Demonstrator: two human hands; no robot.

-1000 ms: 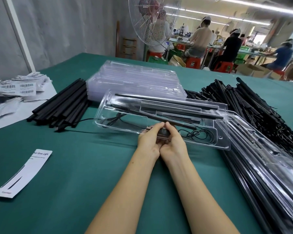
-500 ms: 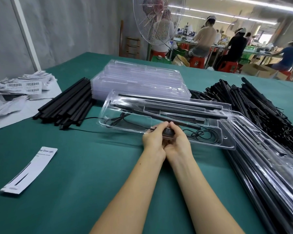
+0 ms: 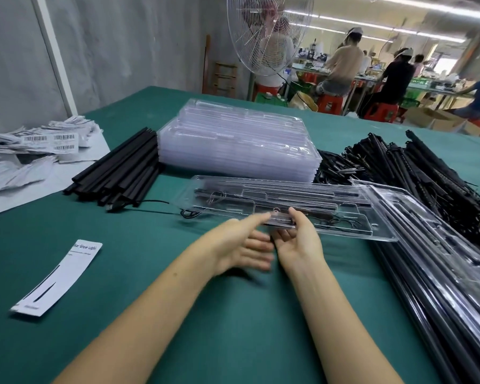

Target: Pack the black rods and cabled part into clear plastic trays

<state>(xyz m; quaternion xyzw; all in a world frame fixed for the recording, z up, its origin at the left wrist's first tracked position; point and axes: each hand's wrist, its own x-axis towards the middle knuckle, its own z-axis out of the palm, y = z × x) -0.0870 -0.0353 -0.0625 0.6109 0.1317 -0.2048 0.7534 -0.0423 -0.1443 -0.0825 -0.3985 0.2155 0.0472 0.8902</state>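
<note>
A clear plastic tray (image 3: 372, 235) lies across the middle of the green table, its near edge raised a little. Inside it are black rods (image 3: 275, 194) and a coiled thin cable (image 3: 336, 221). My right hand (image 3: 297, 236) pinches the tray's near edge, thumb on top and fingers underneath. My left hand (image 3: 241, 245) is blurred beside it, fingers stretched out below the edge and thumb tip near the rim; it holds nothing. A black cable with a USB plug (image 3: 114, 207) trails out of the tray's left end onto the table.
A stack of empty clear trays (image 3: 239, 145) stands behind. Loose black rods (image 3: 119, 170) lie at the left, a heap of cabled parts (image 3: 427, 173) at the right, filled trays (image 3: 441, 259) along the right edge. A paper label (image 3: 58, 275) and barcoded bags (image 3: 39, 145) lie left.
Both hands were pressed together on the tray's near edge. Now my left hand has come off and swung down-left, and the right hand has lifted that edge slightly.
</note>
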